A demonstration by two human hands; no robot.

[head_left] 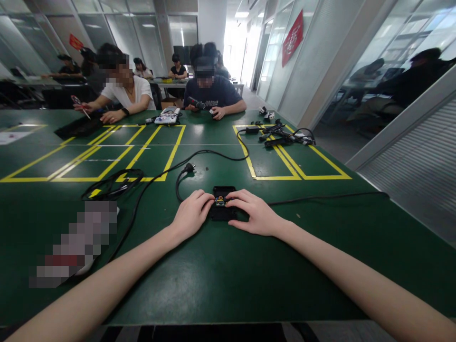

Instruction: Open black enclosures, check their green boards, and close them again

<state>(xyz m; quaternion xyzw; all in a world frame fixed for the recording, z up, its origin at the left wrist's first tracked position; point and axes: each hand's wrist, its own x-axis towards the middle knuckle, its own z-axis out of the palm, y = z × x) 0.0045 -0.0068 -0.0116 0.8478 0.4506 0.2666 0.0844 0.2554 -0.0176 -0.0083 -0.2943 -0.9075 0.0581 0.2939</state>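
Observation:
An opened black power adapter case [223,214] lies flat on the green table, its two halves spread apart. A small circuit board [221,201] with a yellow ringed coil sits in the case. My left hand [190,212] has its fingers and thumb closed at the board's left edge. From the other side, my right hand [254,212] rests its fingertips on the board's right end, the thumb lower by the bottom case half. The fingertips partly cover the board. A black cord with a plug [188,167] runs from behind my left hand.
A long black cable [206,151] crosses the table to an adapter [252,129]. Coiled cable [114,183] and a blurred-out object [76,244] lie left. Cables are piled [285,135] at back right. Yellow tape [278,178] marks the table [199,285]. Co-workers sit opposite.

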